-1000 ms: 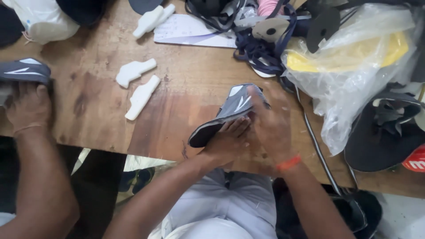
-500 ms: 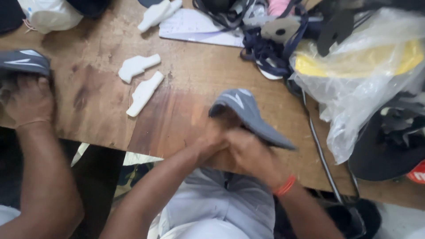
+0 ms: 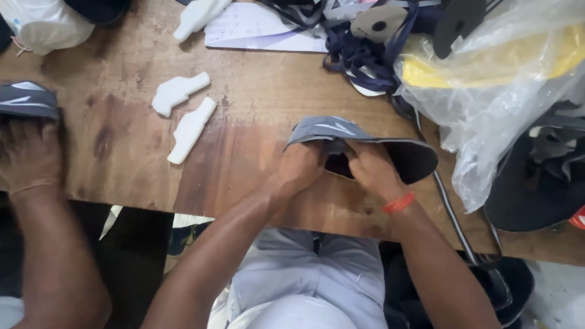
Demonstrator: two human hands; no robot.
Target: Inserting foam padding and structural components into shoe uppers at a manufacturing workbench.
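Note:
A grey fabric shoe upper [image 3: 334,129] with a dark inner side lies in front of me on the wooden table [image 3: 244,176]. My left hand [image 3: 297,169] grips its near left edge. My right hand [image 3: 372,167], with an orange band at the wrist, grips its opening from the right. The dark lining [image 3: 413,159] spreads out to the right of my fingers. Both hands rest low on the table top.
Three white foam pieces [image 3: 190,129] lie left of centre. A co-worker's hand [image 3: 27,155] presses another grey upper [image 3: 27,100] at the far left. Dark straps [image 3: 359,52], a clear plastic bag with yellow parts [image 3: 493,73], paper [image 3: 262,30] and black soles [image 3: 536,189] crowd the right.
I turned the grey upper over and lowered it flat on the table; its dark inside now faces out to the right. The co-worker's hand stayed on the other upper.

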